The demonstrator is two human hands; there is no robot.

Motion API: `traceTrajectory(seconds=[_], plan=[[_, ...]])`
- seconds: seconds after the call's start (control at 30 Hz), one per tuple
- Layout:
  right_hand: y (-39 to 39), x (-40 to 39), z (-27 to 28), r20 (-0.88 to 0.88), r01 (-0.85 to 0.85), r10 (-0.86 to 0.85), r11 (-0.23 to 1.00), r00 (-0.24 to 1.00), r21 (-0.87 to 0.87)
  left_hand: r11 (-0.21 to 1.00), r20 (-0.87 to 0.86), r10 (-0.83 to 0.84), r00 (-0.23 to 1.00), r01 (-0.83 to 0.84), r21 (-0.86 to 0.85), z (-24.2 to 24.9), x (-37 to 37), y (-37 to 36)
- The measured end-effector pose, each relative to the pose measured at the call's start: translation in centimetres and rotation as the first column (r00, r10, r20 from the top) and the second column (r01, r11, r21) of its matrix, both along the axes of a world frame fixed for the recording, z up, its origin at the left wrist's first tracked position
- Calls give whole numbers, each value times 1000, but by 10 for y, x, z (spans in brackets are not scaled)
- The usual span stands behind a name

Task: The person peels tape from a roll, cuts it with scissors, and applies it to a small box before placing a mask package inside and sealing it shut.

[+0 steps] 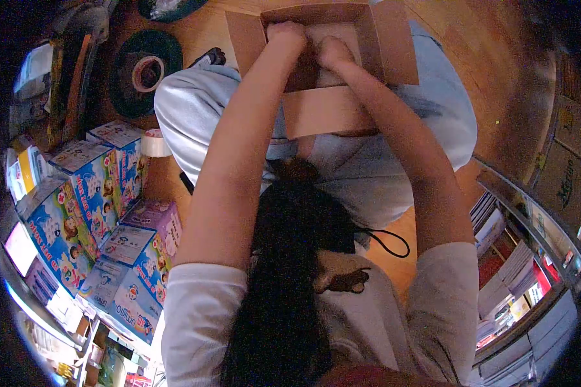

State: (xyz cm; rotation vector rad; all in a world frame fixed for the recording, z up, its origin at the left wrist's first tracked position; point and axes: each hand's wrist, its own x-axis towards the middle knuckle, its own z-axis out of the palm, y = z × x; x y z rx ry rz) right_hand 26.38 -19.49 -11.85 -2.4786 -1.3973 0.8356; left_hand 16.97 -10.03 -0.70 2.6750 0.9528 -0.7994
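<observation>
Left grip [285, 32]: curled, fingers pressed down inside the cardboard box [323, 61]; whether it pinches anything cannot be told.
Right grip [334, 51]: curled just beside the left one, also inside the box; its hold cannot be told.
Box: open, flaps spread, resting on the person's lap under both grips.
Tape roll [148, 73]: on the floor, well left of the grips.
Colourful boxes [97, 187]: stacked further left, nearer the person.

Open brown cardboard box [381, 51] at 12 o'clock, resting on lap over wood floor. Four flaps spread outward; near flap folded down toward body, right flap lying flat. Pale contents inside, indistinct. Both hands sit inside box opening, touching contents.
</observation>
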Motion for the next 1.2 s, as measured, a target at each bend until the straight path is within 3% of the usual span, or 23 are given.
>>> traceTrajectory(seconds=[0.1,0.2,0.3,0.4,0.5,0.6,0.7,0.8,0.9,1.0,1.1,1.2], plan=[[-1,-18,62,-146,67,-76,995,986,-67,1000,-16,22,1000,-22,2,-1,-1,-3],[0,-18,39,-46,170,-165,977,985,130,1000,0,0,1000,0,3,-3,-2,-3],[-2,-19,46,1,116,-117,980,993,163,1000,-12,11,1000,-11,3,0,-3,-6],[3,-14,62,-27,-61,59,994,998,-92,991,112,-80,991,66,120,-15,-9,-5],[1,-16,54,-26,36,-36,999,999,-17,991,75,-74,994,65,117,-12,-8,-6],[2,-16,60,-80,67,-71,996,994,-58,986,101,-89,991,74,150,-29,-7,-2],[-5,-18,59,-48,15,-12,998,999,55,964,101,-161,982,134,228,-22,-10,-8],[1,0,-6,43,49,-53,995,998,86,992,-5,-87,996,87,96,-16,-7,-12],[-2,-23,79,-36,9,-9,1000,999,0,962,90,-106,990,79,260,-33,-8,-12],[-1,-25,81,-1,9,-9,999,1000,-45,966,147,-142,979,104,238,-37,-9,-11],[1,-28,79,-6,46,-46,997,999,-56,974,29,-154,988,147,170,-32,-6,-10],[1,-25,73,76,19,-17,999,997,-28,968,86,-163,983,143,204,-40,-8,-12]])
